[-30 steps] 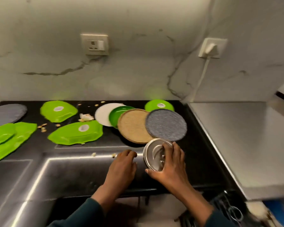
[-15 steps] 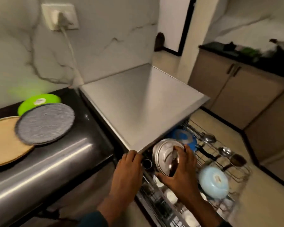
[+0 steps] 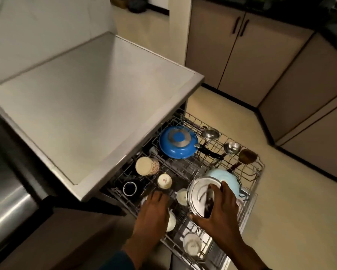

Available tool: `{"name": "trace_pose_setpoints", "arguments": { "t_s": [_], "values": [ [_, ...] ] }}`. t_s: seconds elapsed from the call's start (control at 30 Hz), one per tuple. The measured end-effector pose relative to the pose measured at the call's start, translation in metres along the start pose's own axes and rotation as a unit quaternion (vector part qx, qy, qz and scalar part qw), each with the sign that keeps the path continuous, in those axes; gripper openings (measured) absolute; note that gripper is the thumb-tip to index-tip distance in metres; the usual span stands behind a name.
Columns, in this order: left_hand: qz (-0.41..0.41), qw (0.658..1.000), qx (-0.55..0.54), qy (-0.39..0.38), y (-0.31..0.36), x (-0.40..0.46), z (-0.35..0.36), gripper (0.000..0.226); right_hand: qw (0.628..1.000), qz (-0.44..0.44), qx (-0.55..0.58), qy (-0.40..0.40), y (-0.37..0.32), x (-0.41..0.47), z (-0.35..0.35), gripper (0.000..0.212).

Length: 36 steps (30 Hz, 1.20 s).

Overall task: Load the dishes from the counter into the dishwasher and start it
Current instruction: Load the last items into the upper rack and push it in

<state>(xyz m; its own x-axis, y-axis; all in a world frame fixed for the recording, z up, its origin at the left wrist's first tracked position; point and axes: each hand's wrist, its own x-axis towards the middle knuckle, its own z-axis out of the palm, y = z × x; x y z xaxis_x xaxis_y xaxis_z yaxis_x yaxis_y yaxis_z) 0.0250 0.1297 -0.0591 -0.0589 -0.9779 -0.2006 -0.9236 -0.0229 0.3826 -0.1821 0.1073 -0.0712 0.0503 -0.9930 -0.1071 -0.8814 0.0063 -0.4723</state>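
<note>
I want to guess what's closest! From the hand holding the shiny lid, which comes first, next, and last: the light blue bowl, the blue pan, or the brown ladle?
From the right hand:
1. Light blue bowl, just behind the steel lid.
2. Brown ladle, rack's far right corner.
3. Blue pan, far left, by the dishwasher.

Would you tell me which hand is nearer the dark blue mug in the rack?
Left. The left hand lies just right of the dark blue mug; the right hand is farther right.

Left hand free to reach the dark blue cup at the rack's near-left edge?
Probably yes. The left hand holds nothing and hovers over the rack; the dark blue cup sits mouth-up beside it with no dish between them, clear of the steel top's overhang.
</note>
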Motion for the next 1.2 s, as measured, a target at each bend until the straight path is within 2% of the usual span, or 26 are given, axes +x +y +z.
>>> {"name": "trace_pose_setpoints", "arguments": {
  "t_s": [0.23, 0.33, 0.43, 0.63, 0.73, 0.97, 1.1, 1.2],
  "values": [
    [0.011, 0.998, -0.044, -0.04, -0.007, 0.105, 0.062, 0.042, 1.0, -0.009, -0.026, 0.013, 0.017, 0.087, 0.068, 0.101],
    [0.008, 0.997, -0.009, -0.075, -0.016, 0.139, 0.078, 0.059, 0.998, -0.017, -0.059, 0.001, 0.028, 0.117, 0.089, 0.101],
    [0.007, 0.995, 0.043, -0.092, -0.022, 0.156, 0.088, 0.063, 0.996, -0.021, -0.083, -0.018, 0.041, 0.139, 0.1, 0.103],
    [0.041, 0.996, 0.05, -0.054, -0.033, 0.164, 0.107, 0.049, 0.991, -0.052, -0.103, -0.067, 0.052, 0.166, 0.121, 0.11],
    [0.058, 0.995, 0.054, -0.062, -0.035, 0.167, 0.112, 0.043, 0.987, -0.08, -0.11, -0.09, 0.053, 0.174, 0.134, 0.115],
    [0.067, 0.983, 0.153, -0.075, -0.037, 0.165, 0.118, 0.045, 0.984, -0.103, -0.113, -0.09, 0.058, 0.175, 0.145, 0.113],
    [0.071, 0.985, 0.158, -0.007, -0.033, 0.162, 0.11, 0.035, 0.985, -0.108, -0.102, -0.086, 0.06, 0.174, 0.144, 0.11],
    [0.076, 0.987, 0.139, 0.015, -0.034, 0.158, 0.111, 0.029, 0.988, -0.101, -0.08, -0.082, 0.06, 0.17, 0.142, 0.108]
  ]
}}
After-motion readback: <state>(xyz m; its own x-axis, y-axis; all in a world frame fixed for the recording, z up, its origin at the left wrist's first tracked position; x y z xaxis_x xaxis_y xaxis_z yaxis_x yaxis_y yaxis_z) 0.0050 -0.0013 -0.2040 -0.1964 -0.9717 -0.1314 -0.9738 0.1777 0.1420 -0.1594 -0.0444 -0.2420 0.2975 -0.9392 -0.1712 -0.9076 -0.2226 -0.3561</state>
